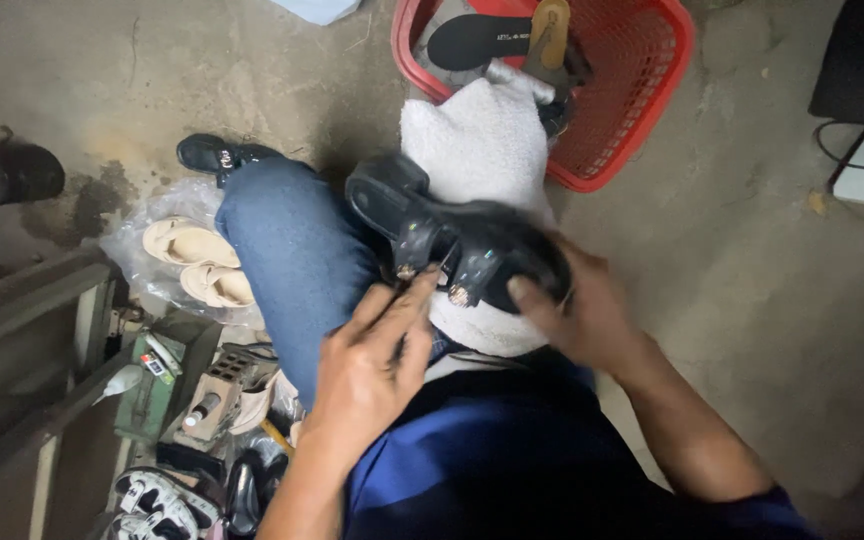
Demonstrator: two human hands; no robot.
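A black shoe lies across a white towel spread over my lap. My right hand grips the shoe's near end, thumb on top. My left hand rests on my jeans-clad knee with its fingertips touching the shoe's side by a small metal buckle; whether it pinches anything is hidden.
A red plastic basket with sandals and an insole stands on the concrete floor ahead. Beige sandals lie in a clear bag at left. A green box, small tools and more shoes crowd the lower left beside a wooden frame.
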